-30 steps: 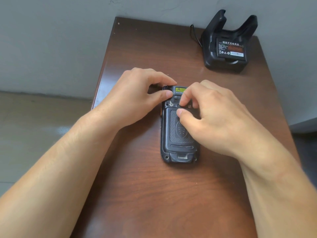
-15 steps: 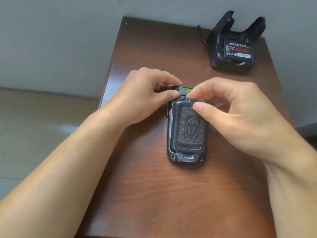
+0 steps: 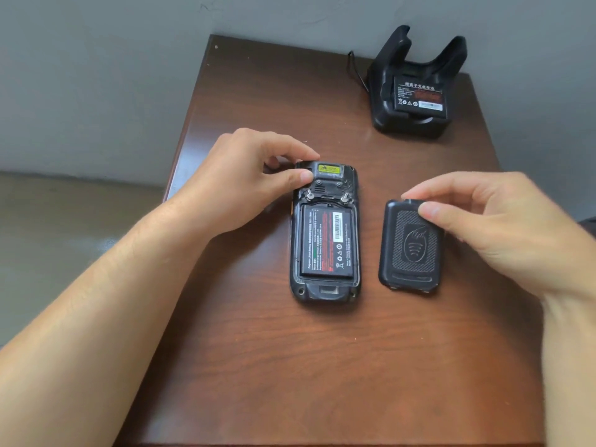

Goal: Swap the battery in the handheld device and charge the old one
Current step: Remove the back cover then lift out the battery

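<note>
Half a second ago the back cover (image 3: 410,246) sat on the handheld device (image 3: 324,233); now it is off and lies just to the right of the device, with bare wood between them. The battery (image 3: 326,241) is uncovered inside the device's bay, label up. The device lies face down near the middle of the table (image 3: 290,366), with open surface on its near side and clear of the left edge. Far right of the device, at the back edge, stands the charging cradle (image 3: 416,88) with a second battery (image 3: 420,97) in it. The left hand (image 3: 238,188) pinches the device's top left corner between thumb and forefinger. The right hand (image 3: 503,227) has its grip on the cover's top edge, thumb on top; whether the cover lies fully flat I cannot tell.
</note>
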Demonstrator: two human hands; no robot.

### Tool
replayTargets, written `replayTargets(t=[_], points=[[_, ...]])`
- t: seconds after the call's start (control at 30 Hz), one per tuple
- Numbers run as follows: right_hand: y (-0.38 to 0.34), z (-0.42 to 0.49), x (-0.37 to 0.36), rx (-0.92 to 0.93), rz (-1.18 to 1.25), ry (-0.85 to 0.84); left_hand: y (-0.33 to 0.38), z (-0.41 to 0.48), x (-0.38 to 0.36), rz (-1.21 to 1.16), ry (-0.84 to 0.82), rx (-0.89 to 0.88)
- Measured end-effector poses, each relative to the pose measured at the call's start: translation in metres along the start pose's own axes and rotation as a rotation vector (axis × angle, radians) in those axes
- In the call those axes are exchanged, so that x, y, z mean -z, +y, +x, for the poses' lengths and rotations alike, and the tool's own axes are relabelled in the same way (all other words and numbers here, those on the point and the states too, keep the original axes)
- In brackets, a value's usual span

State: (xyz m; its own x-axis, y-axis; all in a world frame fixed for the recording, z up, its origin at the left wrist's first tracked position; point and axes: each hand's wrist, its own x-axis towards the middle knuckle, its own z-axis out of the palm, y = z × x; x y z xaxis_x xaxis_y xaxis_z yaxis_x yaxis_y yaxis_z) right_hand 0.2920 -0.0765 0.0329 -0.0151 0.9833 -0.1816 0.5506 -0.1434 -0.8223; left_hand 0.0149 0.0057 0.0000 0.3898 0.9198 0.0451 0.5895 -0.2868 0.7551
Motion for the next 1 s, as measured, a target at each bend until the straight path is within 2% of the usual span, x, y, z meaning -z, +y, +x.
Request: replayTargets(t=[0.27,0.43,0.67,0.77,0.9,1.0], points=[[0.019,-0.001,-0.002,0.013,-0.290,0.032,-0.001,0.000,-0.001,0.010,-0.001,-0.015],[0.019,-0.003,-0.004,0.036,-0.381,0.025,-0.003,0.003,-0.001,-0.013,-0.011,0.009],[0.015,-0.006,-0.002,0.060,-0.332,0.075,-0.003,0.002,-0.001,-0.022,-0.006,0.010],[-0.010,-0.008,-0.008,0.183,-0.273,0.110,-0.002,0.002,-0.001,-0.023,-0.004,0.011],[-0.040,-0.008,-0.036,0.381,-0.370,-0.064,-0.001,0.002,-0.001,-0.009,-0.002,0.011],[-0.039,-0.005,-0.052,0.415,-0.457,-0.198,-0.001,0.002,-0.002,0.001,0.001,0.010]])
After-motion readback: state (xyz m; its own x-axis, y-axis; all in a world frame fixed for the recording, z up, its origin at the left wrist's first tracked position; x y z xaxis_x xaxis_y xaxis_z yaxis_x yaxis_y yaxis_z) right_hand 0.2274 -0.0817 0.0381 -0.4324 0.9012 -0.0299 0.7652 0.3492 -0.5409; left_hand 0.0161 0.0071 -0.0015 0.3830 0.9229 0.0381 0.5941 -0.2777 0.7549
